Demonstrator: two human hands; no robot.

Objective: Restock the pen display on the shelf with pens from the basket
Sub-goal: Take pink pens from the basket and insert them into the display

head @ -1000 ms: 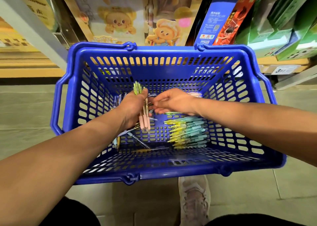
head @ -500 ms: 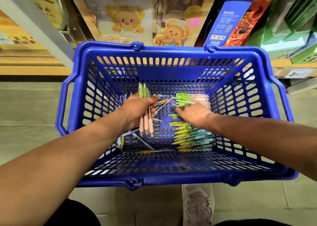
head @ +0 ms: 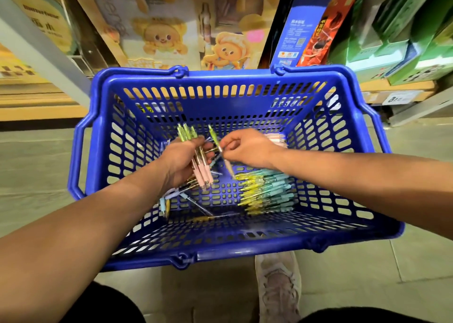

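Store shelving is filling the background, with cartoon-printed boxes [head: 171,28] and green boxes [head: 404,40] standing behind a blue basket [head: 245,251] that is sitting low over the tiled floor [head: 36,163]. Both hands are reaching down into the basket. The left hand [head: 180,160] is gripping a bundle of pens [head: 202,170], fingers curled round it, green ends pointing toward the shelf and pink grips pointing back toward the person. The right hand [head: 247,147] is pinching a single pen [head: 224,157] between thumb and fingertips, holding it tilted just beside the bundle. A pile of yellow and teal pens [head: 267,192] is lying on the basket's bottom near the right wrist, and a few loose pens [head: 186,200] are lying toward the left wall. A pale shoe [head: 279,286] is showing below the near rim.
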